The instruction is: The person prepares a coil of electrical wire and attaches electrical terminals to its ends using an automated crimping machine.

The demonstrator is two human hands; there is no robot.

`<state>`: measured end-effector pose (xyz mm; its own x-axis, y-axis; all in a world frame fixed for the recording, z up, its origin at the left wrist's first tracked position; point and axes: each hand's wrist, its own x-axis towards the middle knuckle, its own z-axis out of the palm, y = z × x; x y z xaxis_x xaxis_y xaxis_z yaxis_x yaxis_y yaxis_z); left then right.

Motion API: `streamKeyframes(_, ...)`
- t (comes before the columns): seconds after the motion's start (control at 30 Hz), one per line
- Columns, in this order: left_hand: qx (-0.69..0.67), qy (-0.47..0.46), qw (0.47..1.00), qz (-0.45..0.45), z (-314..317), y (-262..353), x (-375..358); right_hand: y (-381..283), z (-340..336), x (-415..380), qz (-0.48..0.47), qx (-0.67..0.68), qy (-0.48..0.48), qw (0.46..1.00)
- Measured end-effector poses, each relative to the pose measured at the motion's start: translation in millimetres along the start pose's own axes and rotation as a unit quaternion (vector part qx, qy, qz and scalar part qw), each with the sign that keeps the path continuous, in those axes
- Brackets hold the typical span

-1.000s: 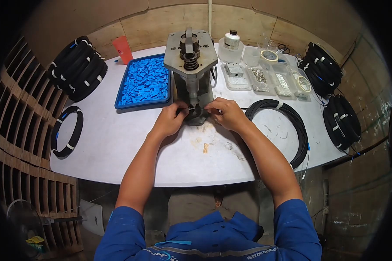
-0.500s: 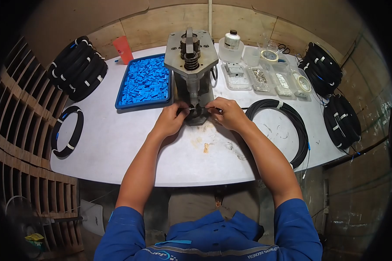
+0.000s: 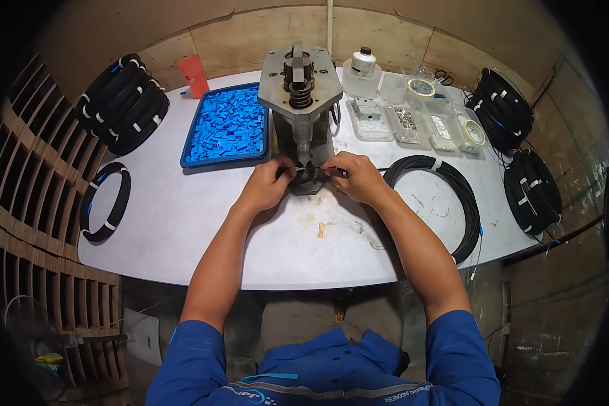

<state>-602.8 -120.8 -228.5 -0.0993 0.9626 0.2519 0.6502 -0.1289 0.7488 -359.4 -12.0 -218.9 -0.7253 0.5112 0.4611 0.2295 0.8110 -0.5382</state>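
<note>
A metal bench press (image 3: 299, 91) stands at the middle of the table, and both my hands are at its lower die (image 3: 308, 184). From the left, my left hand (image 3: 269, 183) pinches a small, thin piece at the die; it is too small to name. On the other side, my right hand (image 3: 352, 177) has its fingers closed around the end of a black cable. That cable runs right toward a large black cable coil (image 3: 468, 203) lying flat on the table. My fingertips hide most of what sits in the die.
A blue tray (image 3: 224, 162) of small blue pieces stands left of the press. Cable coils (image 3: 122, 108) lie at both sides. Clear boxes (image 3: 407, 128) of small parts, a white bottle (image 3: 363, 62) and a red cup (image 3: 194, 76) stand behind.
The view has shifted very slightly. Both my hands stay at the press die with hardly any visible movement.
</note>
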Motion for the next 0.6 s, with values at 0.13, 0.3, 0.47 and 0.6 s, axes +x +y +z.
streamKeyframes(0.13,-0.002,0.0,1.0,-0.005,0.9,-1.4,0.8,-0.3,-0.9,-0.2,-0.002,0.002,0.0,1.0)
streamKeyframes(0.3,0.001,0.002,1.0,-0.001,1.4,-2.9,0.2,0.2,-1.0,-0.4,-0.002,0.001,-0.006,1.0)
streamKeyframes(0.47,-0.005,0.009,1.0,0.002,-0.5,4.0,-0.7,2.4,0.3,-0.5,0.008,0.014,-0.004,1.0)
streamKeyframes(0.6,-0.002,0.006,1.0,-0.006,-0.8,4.2,-0.3,2.8,-0.8,0.1,0.011,0.013,-0.004,1.0)
